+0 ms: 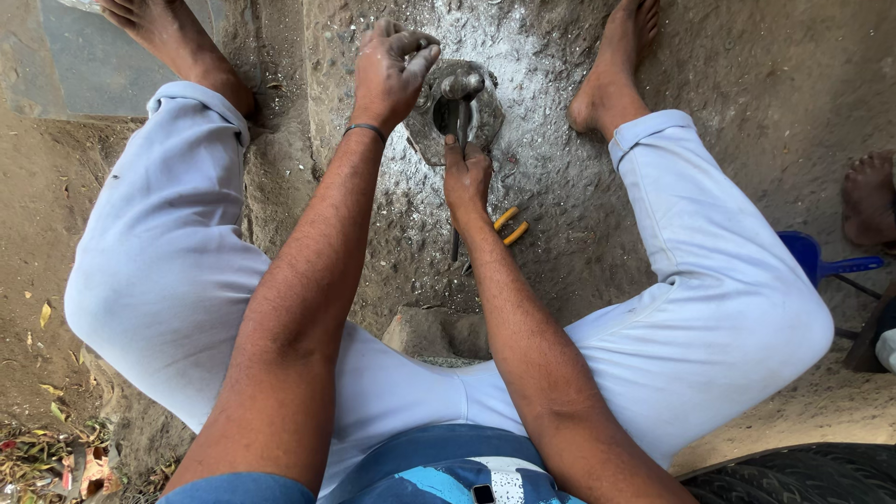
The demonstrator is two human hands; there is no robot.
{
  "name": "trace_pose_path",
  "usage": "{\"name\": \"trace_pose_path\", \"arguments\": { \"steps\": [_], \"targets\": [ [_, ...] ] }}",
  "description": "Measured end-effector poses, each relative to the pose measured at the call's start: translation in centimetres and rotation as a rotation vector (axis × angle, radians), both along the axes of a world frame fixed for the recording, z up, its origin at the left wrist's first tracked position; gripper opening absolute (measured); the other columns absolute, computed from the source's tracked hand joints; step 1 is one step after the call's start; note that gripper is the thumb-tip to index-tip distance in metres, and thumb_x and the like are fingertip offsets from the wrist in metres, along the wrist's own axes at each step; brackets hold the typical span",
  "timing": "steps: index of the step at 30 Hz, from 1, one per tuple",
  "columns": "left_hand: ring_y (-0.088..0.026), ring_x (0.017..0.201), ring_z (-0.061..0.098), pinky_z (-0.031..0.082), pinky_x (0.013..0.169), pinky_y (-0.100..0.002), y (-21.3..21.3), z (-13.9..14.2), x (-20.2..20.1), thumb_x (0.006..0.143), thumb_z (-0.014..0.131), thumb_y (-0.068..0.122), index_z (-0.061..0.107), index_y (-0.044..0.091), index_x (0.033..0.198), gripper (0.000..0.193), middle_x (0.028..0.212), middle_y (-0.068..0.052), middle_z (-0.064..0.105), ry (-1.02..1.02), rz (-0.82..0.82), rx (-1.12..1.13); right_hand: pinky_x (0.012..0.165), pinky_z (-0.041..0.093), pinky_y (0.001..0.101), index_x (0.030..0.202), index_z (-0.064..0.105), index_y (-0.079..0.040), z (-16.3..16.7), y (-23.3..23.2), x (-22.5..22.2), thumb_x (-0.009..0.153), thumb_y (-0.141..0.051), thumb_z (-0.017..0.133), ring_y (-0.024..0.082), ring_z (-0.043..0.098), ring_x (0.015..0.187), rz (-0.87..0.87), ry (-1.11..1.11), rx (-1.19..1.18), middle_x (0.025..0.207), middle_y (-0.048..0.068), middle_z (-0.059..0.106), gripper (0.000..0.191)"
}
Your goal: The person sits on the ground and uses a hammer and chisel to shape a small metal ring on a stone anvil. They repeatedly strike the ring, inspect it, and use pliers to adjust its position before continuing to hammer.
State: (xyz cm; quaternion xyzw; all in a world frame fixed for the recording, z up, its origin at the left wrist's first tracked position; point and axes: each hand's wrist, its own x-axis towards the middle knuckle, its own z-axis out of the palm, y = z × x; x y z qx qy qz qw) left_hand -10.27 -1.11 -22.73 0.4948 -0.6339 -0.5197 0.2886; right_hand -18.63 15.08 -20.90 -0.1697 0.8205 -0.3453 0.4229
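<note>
**Both hands at the metal part on the wet slab**

Nearest me, my blue patterned shirt hem [448, 476] and pale trousers [187, 271] are filling the near edge, knees spreading left and right. Beyond them my forearms are reaching far, toward a round grey metal part [455, 105] sitting on the wet concrete slab [560, 177] between my bare feet.

My left hand [392, 75] is curling over the part's far-left rim, fingers bent and closed on something small there; I cannot tell what. My right hand [465, 179] is the nearer one, closing around a dark slim tool [456, 119] whose long axis is running near to far, its tip pointing into the part's centre hole. The part is lying straight ahead of that grip, touching the tool.

Orange-handled pliers [510, 225] are lying just right of my right wrist. A blue scoop [821, 259] is sitting far right.
</note>
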Motion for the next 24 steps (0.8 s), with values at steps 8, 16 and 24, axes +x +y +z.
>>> {"name": "trace_pose_path", "arguments": {
  "steps": [8, 16, 24],
  "targets": [
    [-0.017, 0.097, 0.076, 0.068, 0.087, -0.03, 0.7, -1.0, 0.5, 0.099, 0.074, 0.02, 0.079, 0.012, 0.104, 0.011, 0.105, -0.008, 0.074, 0.063, -0.038, -0.05, 0.055, 0.039, 0.0323, 0.087, 0.062, -0.01, -0.6, 0.4, 0.1, 0.103, -0.042, 0.057, 0.011, 0.047, 0.061, 0.019, 0.008, 0.02, 0.066, -0.003, 0.047, 0.036],
    [-0.017, 0.093, 0.074, 0.067, 0.081, -0.031, 0.9, 0.0, 0.3, 0.099, 0.072, 0.015, 0.078, 0.011, 0.104, 0.008, 0.108, -0.01, 0.075, -0.047, -0.062, -0.13, 0.057, 0.04, 0.0333, 0.087, 0.064, -0.008, 0.8, -0.6, 0.3, 0.104, -0.042, 0.057, 0.012, 0.047, 0.063, 0.015, 0.015, -0.001, 0.068, -0.002, 0.048, 0.038],
    [-0.043, 0.093, 0.067, 0.054, 0.084, -0.052, -0.7, -0.6, 1.4, 0.099, 0.067, 0.013, 0.073, 0.001, 0.108, 0.017, 0.1, -0.023, 0.072, -0.174, 0.149, -0.481, 0.056, 0.033, 0.0407, 0.074, 0.054, -0.001, -0.3, -0.5, 0.0, 0.106, -0.04, 0.062, 0.02, 0.039, 0.062, 0.143, 0.286, -0.143, 0.065, 0.008, 0.042, 0.051]
  ]
}}
